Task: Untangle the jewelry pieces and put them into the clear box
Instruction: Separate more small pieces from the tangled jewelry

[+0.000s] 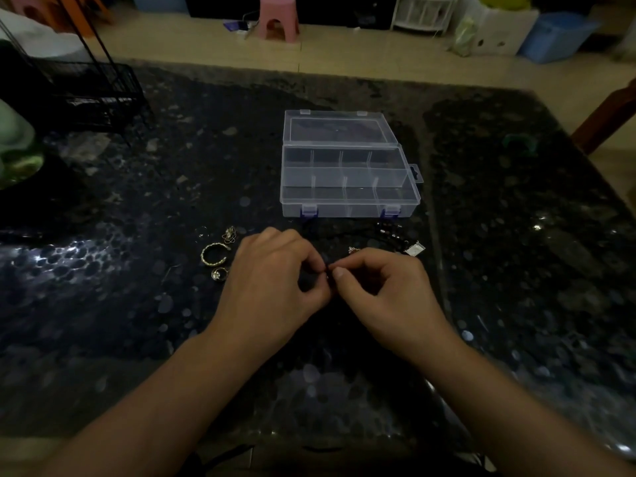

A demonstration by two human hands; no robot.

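Near the open clear box (347, 187), we pinch a thin dark cord (327, 270) between our left hand (275, 270) and right hand (382, 284); it seems limp, best gripped beside its knot.

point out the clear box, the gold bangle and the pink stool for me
clear box (347, 204): head view, front wall.
gold bangle (205, 253): head view, left side of the band.
pink stool (277, 8): head view, upper body.

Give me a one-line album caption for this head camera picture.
Both hands, left hand and right hand, pinch dark jewelry before an open clear box.
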